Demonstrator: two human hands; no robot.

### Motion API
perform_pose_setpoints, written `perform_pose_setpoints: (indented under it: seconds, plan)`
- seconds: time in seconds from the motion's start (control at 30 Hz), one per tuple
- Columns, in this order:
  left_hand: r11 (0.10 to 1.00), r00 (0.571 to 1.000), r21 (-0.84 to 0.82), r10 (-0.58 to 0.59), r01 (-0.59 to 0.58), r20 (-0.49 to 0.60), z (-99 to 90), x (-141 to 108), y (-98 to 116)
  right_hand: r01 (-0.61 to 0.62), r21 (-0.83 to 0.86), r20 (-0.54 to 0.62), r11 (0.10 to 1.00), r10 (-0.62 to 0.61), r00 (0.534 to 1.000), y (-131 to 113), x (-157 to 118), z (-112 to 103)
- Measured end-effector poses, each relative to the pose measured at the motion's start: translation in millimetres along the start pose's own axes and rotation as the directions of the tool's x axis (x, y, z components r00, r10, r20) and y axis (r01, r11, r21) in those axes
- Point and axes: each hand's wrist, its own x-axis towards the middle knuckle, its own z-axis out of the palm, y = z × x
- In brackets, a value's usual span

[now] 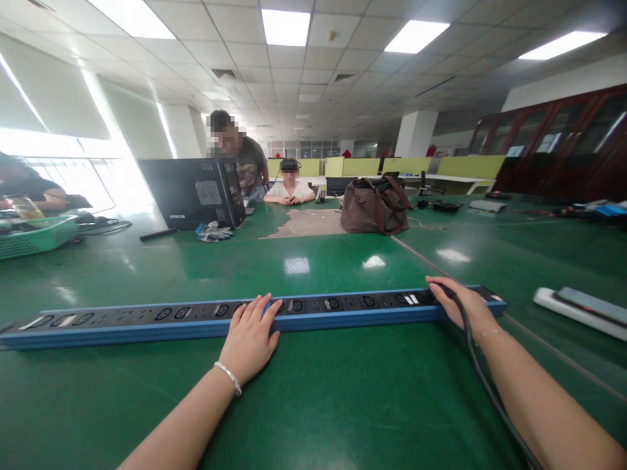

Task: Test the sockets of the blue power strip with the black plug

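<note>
A long blue power strip (pixel 323 319) with a black socket face lies across the green table in front of me. My left hand (pixel 252 336) rests on its middle, fingers spread over the sockets and thumb by the front edge. Near the strip's right end, my right hand (pixel 463 305) is closed around the end of a black power cord (pixel 482 382). The plug is mostly hidden by my fingers, against the socket face; I cannot tell how far in it sits. From that hand the cord runs down to the bottom edge.
At right lies a white power strip (pixel 582 312) with a flat grey device against it. Further back stand a brown bag (pixel 375 205), a black computer case (pixel 191 192), gloves (pixel 214 232) and a green basket (pixel 39 236). Several people are around the table (pixel 343 398).
</note>
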Motion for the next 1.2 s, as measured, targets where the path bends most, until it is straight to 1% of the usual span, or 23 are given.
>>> perform_pose_setpoints:
  seconds: [0.07, 0.17, 0.3, 0.43, 0.6, 0.87, 1.0, 1.13, 1.2]
  plan:
    - [1.000, 1.000, 0.000, 0.001, -0.001, -0.001, 0.2, -0.2, -0.2, -0.026, 0.016, -0.030, 1.000, 0.027, 0.999, 0.2, -3.6, -0.9]
    - [1.000, 1.000, -0.006, 0.003, -0.003, -0.011, 1.1, -0.3, -0.6, -0.028, 0.016, -0.055, 0.999, 0.029, 0.998, -0.3, -8.6, -3.2]
    - [1.000, 1.000, -0.011, 0.003, -0.003, -0.021, 1.8, -0.1, -0.6, -0.003, -0.018, -0.033, 1.000, 0.002, 0.999, -3.2, -12.5, -4.2]
    - [1.000, 1.000, -0.003, 0.003, -0.003, -0.017, 1.2, -0.1, -0.1, 0.044, -0.022, -0.026, 0.999, -0.044, 0.999, -4.4, -14.1, -2.2]
    - [1.000, 1.000, -0.006, 0.004, -0.004, -0.020, 1.2, -0.4, -0.4, 0.063, -0.020, -0.014, 0.998, -0.063, 0.998, -3.4, -13.9, -1.2]
    - [1.000, 1.000, 0.005, 0.011, -0.011, -0.014, 1.6, -0.3, -1.6, -0.018, -0.027, -0.059, 0.999, 0.016, 0.998, -9.8, -15.9, -0.7]
    - [1.000, 1.000, 0.019, 0.012, -0.011, -0.018, 1.9, -0.6, -1.4, -0.057, -0.067, -0.033, 0.996, 0.055, 0.998, -9.2, -15.8, -2.2]
    - [0.999, 1.000, 0.032, 0.012, -0.012, -0.009, 1.6, -0.5, -1.2, -0.017, -0.077, 0.027, 0.997, 0.019, 0.999, -2.4, -10.7, -5.5]
    - [0.999, 1.000, 0.033, 0.013, -0.012, -0.007, 1.7, -0.4, -1.3, -0.017, -0.082, 0.063, 0.996, 0.023, 0.998, 1.0, -7.6, -6.3]
